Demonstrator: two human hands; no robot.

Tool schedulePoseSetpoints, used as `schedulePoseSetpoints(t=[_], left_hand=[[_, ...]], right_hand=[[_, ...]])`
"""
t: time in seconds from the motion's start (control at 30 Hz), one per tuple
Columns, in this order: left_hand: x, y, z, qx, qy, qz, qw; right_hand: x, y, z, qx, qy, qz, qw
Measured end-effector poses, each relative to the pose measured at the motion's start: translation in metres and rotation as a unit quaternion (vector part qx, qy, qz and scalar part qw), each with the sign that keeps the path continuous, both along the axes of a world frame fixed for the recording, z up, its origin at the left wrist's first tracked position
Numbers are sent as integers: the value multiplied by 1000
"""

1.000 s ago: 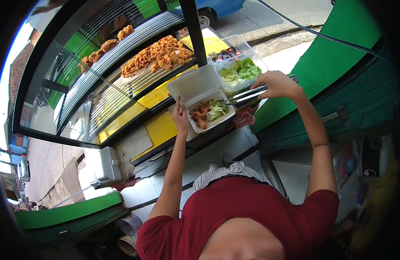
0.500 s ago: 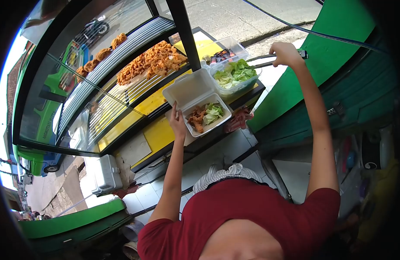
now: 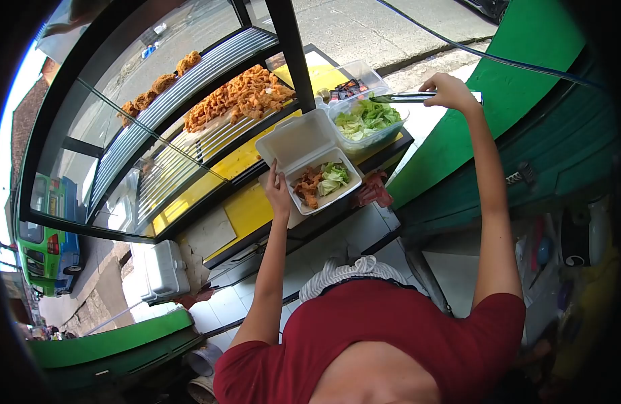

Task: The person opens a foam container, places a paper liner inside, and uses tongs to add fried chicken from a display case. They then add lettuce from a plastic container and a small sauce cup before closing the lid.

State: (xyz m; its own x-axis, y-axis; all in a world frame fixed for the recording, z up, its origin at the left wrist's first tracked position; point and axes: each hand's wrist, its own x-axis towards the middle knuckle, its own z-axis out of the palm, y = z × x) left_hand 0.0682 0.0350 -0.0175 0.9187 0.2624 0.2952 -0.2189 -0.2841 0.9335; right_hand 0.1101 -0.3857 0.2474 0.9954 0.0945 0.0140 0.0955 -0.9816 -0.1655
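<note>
My right hand (image 3: 448,92) is closed round metal tongs (image 3: 406,98). Their tips point left, over the far edge of a clear plastic tub of lettuce (image 3: 369,120); no leaf can be made out between them. Below the tub, an open white foam takeaway box (image 3: 303,143) sits on the counter with its lid raised. Inside it lie brown fried chicken pieces (image 3: 307,185) and, to their right, some lettuce (image 3: 334,176). At the box's left side, my left hand (image 3: 278,194) holds its edge, fingers pointing up along it; the thumb is hard to make out.
A glass display case (image 3: 182,151) at left holds fried chicken (image 3: 239,94) on racks. Behind the lettuce, a clear container (image 3: 351,87) has small dark packets. Closed foam boxes (image 3: 163,269) stand lower left. A green panel (image 3: 489,111) borders the right.
The tongs have risen out of the lettuce and now lie more level, tips above the tub. My left hand stays at the box. Outside, a green-and-blue vehicle has shifted down the street.
</note>
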Motion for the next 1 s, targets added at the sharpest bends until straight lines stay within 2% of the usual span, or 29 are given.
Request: schedulePoseSetpoints(t=[0.1,0.23,0.4,0.5,0.6,0.67,0.83,0.9,1.0], left_hand=[[-3,0,6,-4,21,-4,1000],[-1,1,4,-7,18,-4,1000],[-1,1,3,-15,18,-6,1000],[-1,0,3,-6,11,-5,1000],[-1,0,3,-15,29,-3,999],[-4,0,9,-24,59,-3,998],[-2,0,5,-10,21,-13,1000],[-4,0,10,-3,31,-17,999],[-4,0,12,-2,42,-18,999]], right_hand=[[-14,-11,2,54,-43,39,997],[-37,7,22,133,19,93,986],[-50,36,15,173,91,164,967],[-50,55,-14,74,69,205,973],[-48,68,-33,44,118,195,973],[-49,63,-23,61,100,192,974],[-45,38,11,124,31,155,980],[-38,28,12,63,-5,97,993],[-19,20,4,3,20,29,999]])
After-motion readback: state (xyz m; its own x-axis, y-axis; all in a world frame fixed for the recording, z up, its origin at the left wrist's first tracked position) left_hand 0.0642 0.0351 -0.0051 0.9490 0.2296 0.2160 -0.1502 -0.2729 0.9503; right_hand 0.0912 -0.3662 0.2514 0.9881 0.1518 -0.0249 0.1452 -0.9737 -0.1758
